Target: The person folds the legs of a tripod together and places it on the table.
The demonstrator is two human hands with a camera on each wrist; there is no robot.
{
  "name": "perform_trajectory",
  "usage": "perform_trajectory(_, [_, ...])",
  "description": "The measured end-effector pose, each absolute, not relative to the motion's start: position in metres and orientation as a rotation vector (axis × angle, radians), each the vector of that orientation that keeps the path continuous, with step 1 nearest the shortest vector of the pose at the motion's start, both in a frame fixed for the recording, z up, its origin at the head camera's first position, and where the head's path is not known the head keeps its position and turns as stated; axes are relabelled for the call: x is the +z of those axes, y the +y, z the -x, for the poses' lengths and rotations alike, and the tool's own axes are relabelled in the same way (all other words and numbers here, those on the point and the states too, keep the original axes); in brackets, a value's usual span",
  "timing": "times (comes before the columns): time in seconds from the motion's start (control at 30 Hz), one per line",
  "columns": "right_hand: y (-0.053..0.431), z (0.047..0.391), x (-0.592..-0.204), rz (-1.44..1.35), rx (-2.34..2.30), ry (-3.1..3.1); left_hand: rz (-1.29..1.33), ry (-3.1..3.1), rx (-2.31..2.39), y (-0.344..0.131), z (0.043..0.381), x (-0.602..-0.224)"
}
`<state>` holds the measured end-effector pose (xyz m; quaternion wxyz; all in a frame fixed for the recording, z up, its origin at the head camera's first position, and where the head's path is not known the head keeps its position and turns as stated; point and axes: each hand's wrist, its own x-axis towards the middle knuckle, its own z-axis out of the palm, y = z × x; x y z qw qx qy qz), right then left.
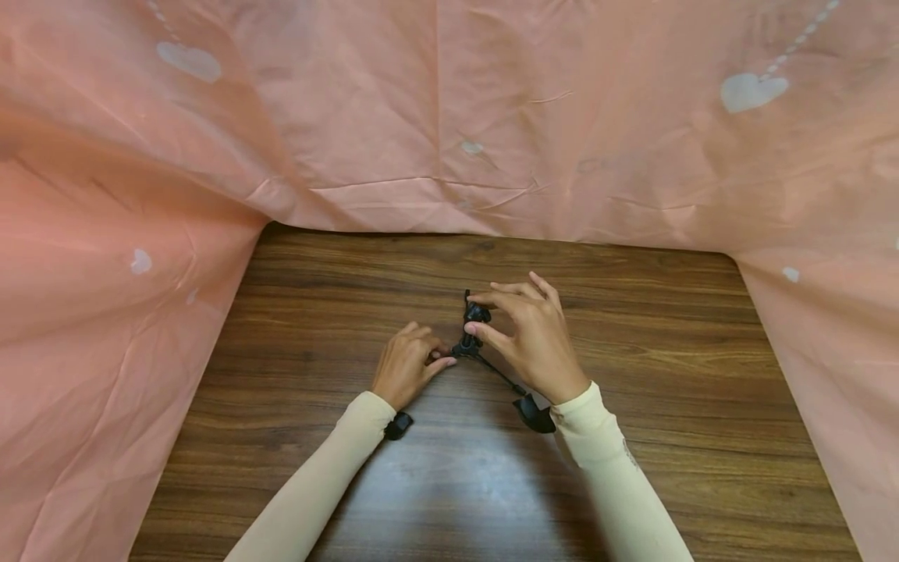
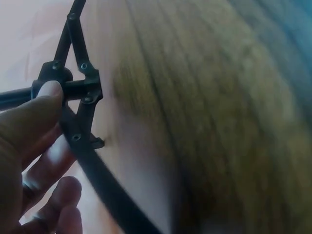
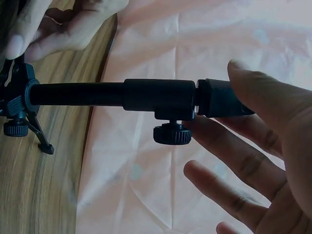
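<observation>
A small black tripod (image 1: pixel 466 350) stands over the wooden table between both hands, its legs spread. My left hand (image 1: pixel 407 363) is at its lower part; in the left wrist view the thumb (image 2: pixel 41 105) presses on the hub where the hinged leg braces (image 2: pixel 78 44) meet. From the right, my right hand (image 1: pixel 537 336) pinches the head (image 3: pixel 214 97) at the top of the tripod between thumb and fingers, the other fingers spread. The right wrist view shows the centre column (image 3: pixel 78 94), a ridged knob (image 3: pixel 171 134) below the collar, and a smaller knob (image 3: pixel 15 128) near the hub.
The brown wood-grain table (image 1: pixel 667 351) spreads around the hands. Pink cloth with pale hearts (image 1: pixel 506 117) hangs along its back and both sides. Small black devices sit at the left wrist (image 1: pixel 399 426) and right wrist (image 1: pixel 535 415).
</observation>
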<state>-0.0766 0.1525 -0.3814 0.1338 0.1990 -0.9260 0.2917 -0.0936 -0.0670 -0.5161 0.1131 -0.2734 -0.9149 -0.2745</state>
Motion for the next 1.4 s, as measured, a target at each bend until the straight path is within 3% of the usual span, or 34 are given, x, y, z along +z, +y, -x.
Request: perform_trajectory(1.4, [0.14, 0.082, -0.386, -0.523, 0.807, -2.67, 0.816, -2.495, -0.784, -0.056, 0.086, -0.538])
